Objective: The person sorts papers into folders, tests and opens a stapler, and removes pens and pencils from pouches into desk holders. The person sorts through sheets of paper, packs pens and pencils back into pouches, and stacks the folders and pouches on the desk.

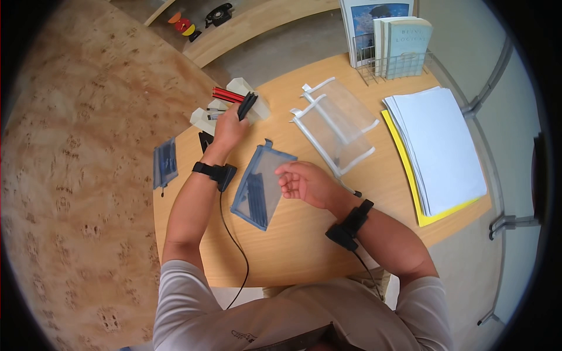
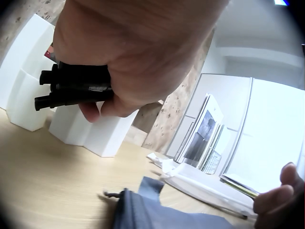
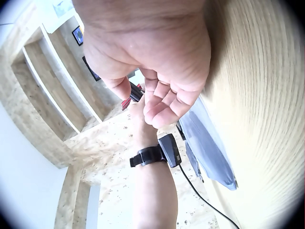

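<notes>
The left hand [image 1: 231, 130] grips several black pens [image 1: 247, 106] beside the white holders [image 1: 256, 106] at the back left; the left wrist view shows the black pens [image 2: 78, 86] bunched in its fingers. Red pens [image 1: 228, 95] stand in a holder. The right hand [image 1: 307, 183] holds nothing, its fingers loosely curled in the right wrist view, near the right edge of a blue-edged mesh pouch [image 1: 270, 168]. Dark blue pens [image 1: 256, 199] show inside that pouch.
Two white-edged mesh pouches [image 1: 345, 153] lie right of centre. White paper [image 1: 436, 149] on a yellow folder [image 1: 410, 175] lies at the right. A wire basket [image 1: 374, 65] with books stands behind. Another blue pouch [image 1: 165, 165] is at the left edge.
</notes>
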